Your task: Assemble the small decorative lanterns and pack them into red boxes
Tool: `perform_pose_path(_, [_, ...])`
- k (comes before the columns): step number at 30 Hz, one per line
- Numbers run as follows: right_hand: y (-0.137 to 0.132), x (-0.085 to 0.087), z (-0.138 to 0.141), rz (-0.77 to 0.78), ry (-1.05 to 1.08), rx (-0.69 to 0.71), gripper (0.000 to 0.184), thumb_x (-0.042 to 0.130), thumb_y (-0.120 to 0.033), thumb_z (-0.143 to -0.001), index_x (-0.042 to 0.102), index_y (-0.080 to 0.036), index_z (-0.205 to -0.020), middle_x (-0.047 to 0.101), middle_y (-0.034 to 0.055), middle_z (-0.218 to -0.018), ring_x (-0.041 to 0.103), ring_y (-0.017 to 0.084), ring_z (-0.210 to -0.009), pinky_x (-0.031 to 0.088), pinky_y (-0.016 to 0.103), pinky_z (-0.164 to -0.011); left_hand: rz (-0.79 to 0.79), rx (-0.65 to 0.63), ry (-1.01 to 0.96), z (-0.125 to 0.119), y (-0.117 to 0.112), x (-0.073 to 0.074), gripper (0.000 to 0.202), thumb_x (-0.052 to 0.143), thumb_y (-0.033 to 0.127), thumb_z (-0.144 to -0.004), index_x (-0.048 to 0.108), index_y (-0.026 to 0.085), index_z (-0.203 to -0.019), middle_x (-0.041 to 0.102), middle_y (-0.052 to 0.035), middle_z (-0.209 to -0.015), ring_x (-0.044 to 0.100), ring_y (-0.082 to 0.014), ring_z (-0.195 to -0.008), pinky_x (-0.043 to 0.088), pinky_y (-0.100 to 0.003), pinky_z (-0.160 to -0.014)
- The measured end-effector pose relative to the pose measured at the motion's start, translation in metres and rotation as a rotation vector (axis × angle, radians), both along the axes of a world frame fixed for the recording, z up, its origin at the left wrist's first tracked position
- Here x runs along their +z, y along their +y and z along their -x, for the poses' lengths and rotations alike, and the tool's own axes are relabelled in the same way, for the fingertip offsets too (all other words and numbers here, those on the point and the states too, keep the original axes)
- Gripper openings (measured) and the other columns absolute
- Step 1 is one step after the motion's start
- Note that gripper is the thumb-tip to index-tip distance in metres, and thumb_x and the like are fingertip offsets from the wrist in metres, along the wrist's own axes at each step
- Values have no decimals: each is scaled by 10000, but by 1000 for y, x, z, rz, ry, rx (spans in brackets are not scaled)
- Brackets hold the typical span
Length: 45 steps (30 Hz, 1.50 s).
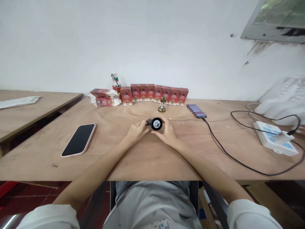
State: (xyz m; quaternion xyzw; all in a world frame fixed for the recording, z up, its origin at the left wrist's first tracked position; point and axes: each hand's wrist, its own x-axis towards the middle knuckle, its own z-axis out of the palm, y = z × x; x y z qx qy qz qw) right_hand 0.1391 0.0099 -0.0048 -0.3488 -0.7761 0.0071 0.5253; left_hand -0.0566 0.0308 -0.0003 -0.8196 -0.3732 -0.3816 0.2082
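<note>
Both hands meeting at the middle of a wooden table point(147, 159), clasping a small black cylinder point(155, 123) with its round, pale face turned toward the camera. Left hand point(137, 130) with fingers closed on the cylinder's left end; right hand point(167, 132) with fingers curled around its right side. Just behind, a small brass ornament point(162, 105) standing upright, then a row of red boxes point(154, 93) along the white wall. To the left, a dark-screened phone point(79, 140) in a pink case, lying flat. To the right, a black cable point(264, 174) trailing to a white power strip point(274, 140).
</note>
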Motion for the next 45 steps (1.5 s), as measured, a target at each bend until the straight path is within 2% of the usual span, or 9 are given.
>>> perform_pose_path(4, [5, -3, -5, 167, 37, 71, 674, 616, -394, -811, 320, -198, -1383, 562, 143, -1271, 567, 231, -1163, 491, 388, -960, -23, -17, -3, -3, -6, 5, 178, 491, 246, -829, 544, 173, -982, 708, -56, -828, 676, -166, -704, 499, -237, -620])
perform_pose_path(9, [0, 1, -2, 151, 59, 130, 520, 635, -308, -795, 447, -190, -1265, 606, 127, -1208, 591, 213, -1124, 511, 360, -925, 82, -28, -2, -4, -11, 15, 527, 598, 440, -766, 475, 145, -1185, 665, -117, -1052, 637, -245, -956, 507, -325, -784])
perform_pose_path(14, [-3, 0, 6, 157, 46, 245, 613, 547, -141, -795, 322, -185, -1363, 522, 155, -1315, 539, 201, -1198, 493, 363, -959, 194, -43, 18, -3, -8, 17, 418, 540, 452, -842, 516, 187, -1165, 651, -105, -1068, 612, -234, -995, 489, -320, -825])
perform_pose_path(17, [2, -2, 3, 194, 23, 120, 539, 495, -72, -771, 405, -163, -1295, 554, 151, -1252, 570, 204, -1131, 493, 380, -944, 181, -16, -74, -1, -6, 16, 426, 564, 458, -831, 520, 187, -1156, 645, -94, -1068, 610, -226, -991, 490, -304, -816])
perform_pose_path(22, [9, -2, -8, 365, -321, -200, 185, 579, -76, -731, 628, -158, -889, 643, 98, -954, 569, 234, -975, 487, 372, -846, 215, 62, -108, 0, -4, 13, 424, 624, 439, -790, 536, 199, -1128, 642, -75, -1060, 615, -225, -979, 496, -287, -762])
perform_pose_path(26, [10, -1, -9, 389, -460, -253, 97, 571, -137, -816, 656, -169, -851, 664, 80, -924, 592, 212, -909, 472, 326, -791, 249, 79, -107, 0, -2, 10, 432, 652, 421, -767, 537, 202, -1121, 642, -70, -1067, 615, -229, -984, 499, -287, -745])
perform_pose_path(35, [14, -2, -7, 190, -713, -347, 146, 514, -147, -879, 641, -138, -808, 665, 122, -861, 614, 235, -860, 464, 343, -767, 308, 32, -62, 0, -3, 11, 405, 639, 383, -784, 526, 203, -1129, 631, -70, -1080, 591, -228, -1020, 497, -307, -801])
perform_pose_path(39, [9, 2, -7, 39, -509, -332, 142, 504, -170, -881, 619, -154, -800, 653, 101, -821, 585, 226, -830, 456, 352, -777, 288, 0, -18, -2, -4, 9, 392, 612, 352, -804, 517, 207, -1156, 626, -73, -1085, 579, -226, -1033, 490, -311, -826])
perform_pose_path(45, [-11, 13, -2, -210, -121, -207, 139, 492, -209, -898, 631, -196, -899, 660, 84, -934, 568, 200, -894, 462, 344, -815, 248, -11, 33, -4, -4, 6, 400, 602, 333, -815, 506, 199, -1179, 629, -79, -1087, 581, -230, -1024, 491, -317, -818])
